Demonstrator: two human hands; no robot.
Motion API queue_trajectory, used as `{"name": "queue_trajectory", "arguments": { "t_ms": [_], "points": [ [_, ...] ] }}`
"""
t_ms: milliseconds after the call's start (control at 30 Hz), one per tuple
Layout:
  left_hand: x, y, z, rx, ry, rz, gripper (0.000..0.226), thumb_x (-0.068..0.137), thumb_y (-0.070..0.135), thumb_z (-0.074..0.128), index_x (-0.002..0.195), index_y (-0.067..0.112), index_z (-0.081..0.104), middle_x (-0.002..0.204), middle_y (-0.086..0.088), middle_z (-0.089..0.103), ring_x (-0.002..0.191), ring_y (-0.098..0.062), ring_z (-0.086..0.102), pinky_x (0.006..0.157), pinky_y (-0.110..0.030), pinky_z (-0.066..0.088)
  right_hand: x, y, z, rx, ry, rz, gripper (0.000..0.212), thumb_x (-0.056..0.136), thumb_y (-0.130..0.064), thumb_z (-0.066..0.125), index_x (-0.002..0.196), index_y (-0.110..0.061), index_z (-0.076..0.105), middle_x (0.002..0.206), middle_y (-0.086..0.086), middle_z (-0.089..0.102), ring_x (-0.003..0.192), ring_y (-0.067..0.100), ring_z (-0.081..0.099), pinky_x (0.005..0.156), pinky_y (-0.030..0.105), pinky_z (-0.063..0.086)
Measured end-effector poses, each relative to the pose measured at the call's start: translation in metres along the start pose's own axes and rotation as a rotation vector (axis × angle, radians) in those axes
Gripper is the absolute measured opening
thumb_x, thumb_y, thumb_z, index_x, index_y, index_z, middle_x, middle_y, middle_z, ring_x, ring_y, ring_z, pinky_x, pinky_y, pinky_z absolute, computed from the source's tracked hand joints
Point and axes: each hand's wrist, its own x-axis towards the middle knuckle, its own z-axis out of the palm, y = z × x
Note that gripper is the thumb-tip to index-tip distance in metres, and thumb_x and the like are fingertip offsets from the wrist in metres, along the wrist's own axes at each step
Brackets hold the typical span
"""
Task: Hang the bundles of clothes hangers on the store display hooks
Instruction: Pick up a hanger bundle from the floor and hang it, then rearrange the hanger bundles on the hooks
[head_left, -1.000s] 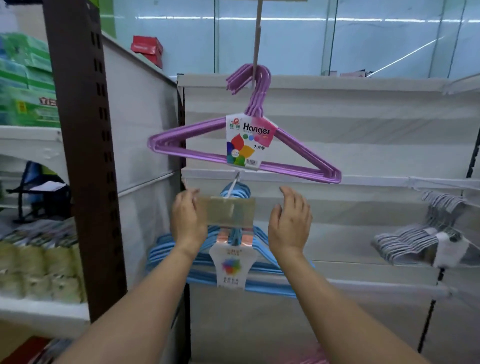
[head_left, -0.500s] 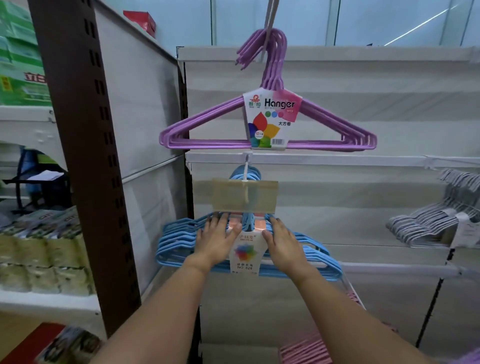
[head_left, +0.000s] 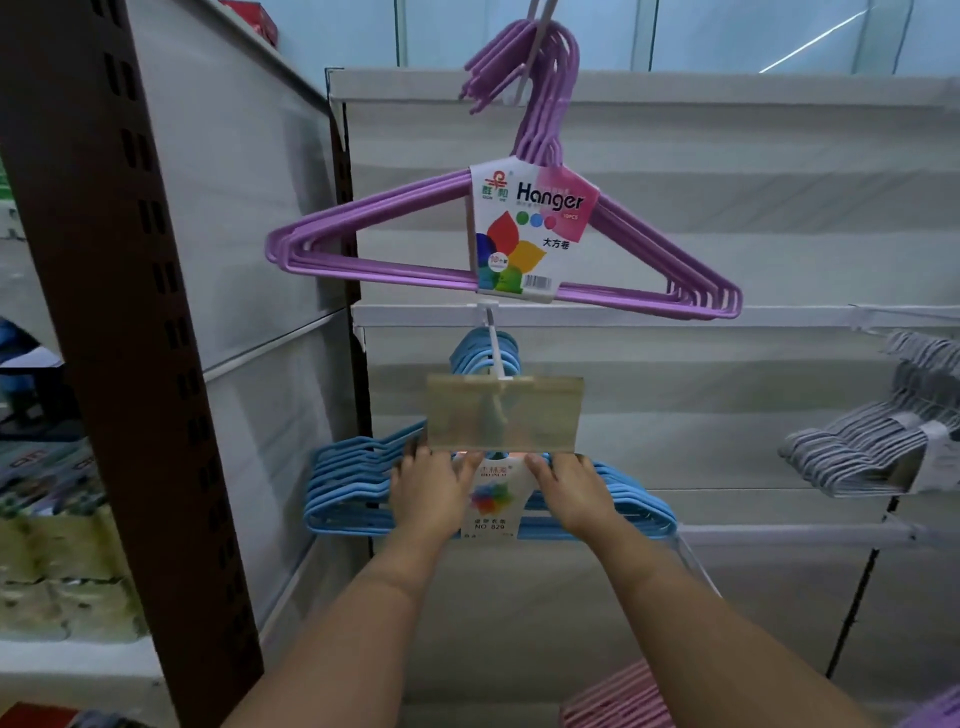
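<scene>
Head view: both hands reach forward and up to the blue hanger bundle (head_left: 358, 493), which hangs by its hooks from a white display hook (head_left: 494, 353) below the middle shelf rail. The left hand (head_left: 428, 486) lies flat on the bundle's left shoulder just beside the paper label (head_left: 492, 499), fingers extended upward, their tips partly hidden behind the translucent price tag holder (head_left: 503, 413) that hangs at the front end of the hook. The right hand (head_left: 569, 491) mirrors it on the right shoulder, fingers also stretched out against the blue wires. Neither grip is curled round the bundle; both are spread flat and touching it, with the label between them. Whether the thumbs reach under the wires cannot be told.

Above, the purple hanger bundle (head_left: 374, 244) hangs on an upper hook (head_left: 535, 47), well clear of both hands, its label reading "Hanger" facing the camera. It hangs tilted, the right end lower than the left.

To the right, a grey hanger bundle (head_left: 857, 441) hangs on another hook against the same white back panel (head_left: 727, 218), well apart from the hands. At the lower right edge a pink hanger bundle (head_left: 608, 696) shows partly, low down. On the left stands a dark brown slotted upright (head_left: 130, 312), and beyond it shelves with packaged goods (head_left: 52, 545), blurred
</scene>
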Motion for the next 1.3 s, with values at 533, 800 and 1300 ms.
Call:
{"name": "queue_trajectory", "arguments": {
  "t_ms": [533,800,1300],
  "points": [
    [-0.075,0.06,0.017,-0.208,0.317,-0.005,0.049,0.094,0.017,0.052,0.141,0.013,0.04,0.151,-0.007,0.033,0.141,-0.028,0.024,0.115,-0.042,0.018,-0.073,0.042,-0.059,0.003,0.201,-0.068,0.047,0.101,-0.04,0.036,0.143,-0.019,0.037,0.147,0.001,0.039,0.133,0.023,0.035,0.11,0.036,0.027],
    [-0.14,0.176,0.041,-0.305,0.238,0.094,0.042,0.091,0.014,0.054,0.133,0.011,0.049,0.141,-0.009,0.045,0.132,-0.028,0.035,0.109,-0.04,0.026,-0.14,0.14,-0.163,-0.017,0.294,-0.013,0.042,0.101,-0.035,0.037,0.138,-0.016,0.043,0.141,0.004,0.045,0.129,0.023,0.04,0.102,0.033,0.033],
    [-0.193,0.341,0.091,-0.299,-0.001,0.189,0.045,0.098,0.032,0.04,0.14,0.015,0.039,0.144,-0.008,0.04,0.131,-0.027,0.036,0.107,-0.037,0.029,-0.168,0.296,-0.295,-0.057,0.333,0.206,0.046,0.101,-0.039,0.035,0.139,-0.013,0.04,0.14,0.01,0.046,0.127,0.03,0.041,0.101,0.04,0.036]
  ]
}}
